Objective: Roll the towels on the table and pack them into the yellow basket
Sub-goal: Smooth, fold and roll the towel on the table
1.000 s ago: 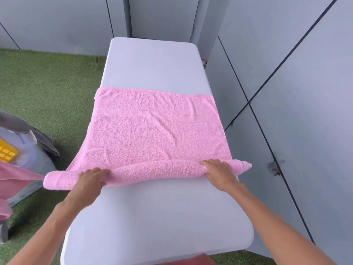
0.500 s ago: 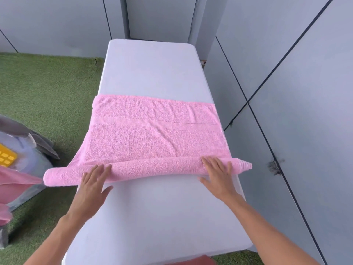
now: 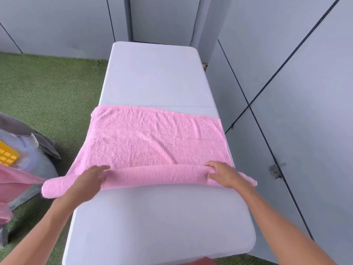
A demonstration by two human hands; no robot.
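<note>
A pink towel (image 3: 152,138) lies across the white table (image 3: 158,79), its near part wound into a long roll (image 3: 152,175) whose ends stick out past both table sides. My left hand (image 3: 89,180) lies on the roll's left part with fingers stretched over it. My right hand (image 3: 224,174) rests on the roll's right part, fingers curved over its top. A corner of the yellow basket (image 3: 7,154) shows at the far left edge, mostly hidden.
Grey covered objects (image 3: 38,142) and other pink cloth (image 3: 17,181) sit on the green turf (image 3: 47,87) to the left of the table. Grey wall panels (image 3: 296,92) run close along the table's right side and behind it.
The roll has moved away from me and grown thicker, leaving less flat towel. Both hands travelled forward with it over the roll.
</note>
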